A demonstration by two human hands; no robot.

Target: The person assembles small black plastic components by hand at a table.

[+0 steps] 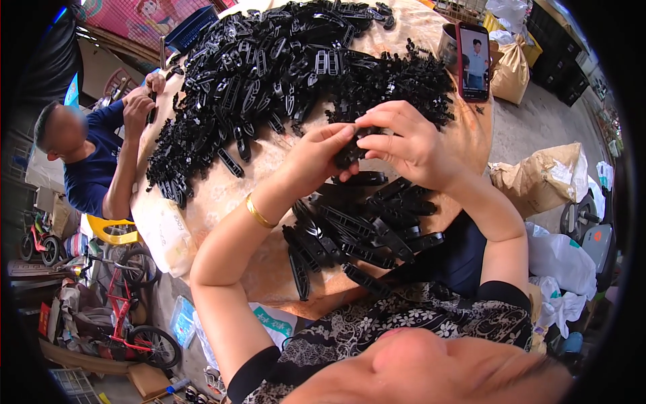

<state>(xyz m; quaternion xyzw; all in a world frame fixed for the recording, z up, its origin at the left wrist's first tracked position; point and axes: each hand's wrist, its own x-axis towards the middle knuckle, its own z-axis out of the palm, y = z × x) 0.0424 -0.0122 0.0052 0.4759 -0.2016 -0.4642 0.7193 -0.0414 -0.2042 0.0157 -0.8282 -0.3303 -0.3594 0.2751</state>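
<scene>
My left hand (316, 156) is closed around small black plastic parts (348, 153), with the thumb on top. The fingertips of my right hand (409, 143) pinch at the same black plastic from the other side; the exact piece between them is too small to tell. Just below both hands lies a loose pile of long black plastic pieces (356, 229) with slotted frames, close to my body. Beyond the hands a large heap of similar black pieces (256, 74) covers the far side of the table. Smaller black parts (410, 81) are heaped to its right.
A cloth-covered round table (269, 151) carries the heaps. At its right edge a phone (473, 62) stands upright against a round container. Another person (101, 148) works at the left, holding a black piece. A white bag (168, 236) lies at the left edge; brown sacks (542, 178) stand right.
</scene>
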